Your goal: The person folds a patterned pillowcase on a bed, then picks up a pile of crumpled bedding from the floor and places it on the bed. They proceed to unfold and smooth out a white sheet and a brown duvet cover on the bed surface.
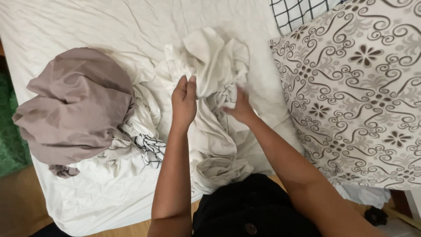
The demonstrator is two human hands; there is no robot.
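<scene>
Green patterned floor covering (11,136) at far left, cut by the frame and partly hidden behind the bed's left edge. Crumpled taupe cloth (74,105) heaped near the left edge of the bed (87,26), covering part of a white pile beneath. Small black-and-white patterned piece (151,149) peeking from under that pile, kind hard to make out. Left hand (184,103) near the bed's middle, fingers together and pinched on a fold of the white crumpled cloth (215,66). White cloth bunched at the middle of the bed and trailing down toward the near edge, lower end draped over it; hard to tell apart from the white sheet underneath. Right hand (240,107) just beside, pressed into the same cloth, fingertips buried in the folds, so cannot tell whether gripping or only resting. Black garment (254,206) at bottom centre, cut by the frame. Checked pillow (298,11) at the top edge, mostly hidden and cropped. Large swirl-patterned pillow (355,92) along the right edge of the bed, cut off at right.
</scene>
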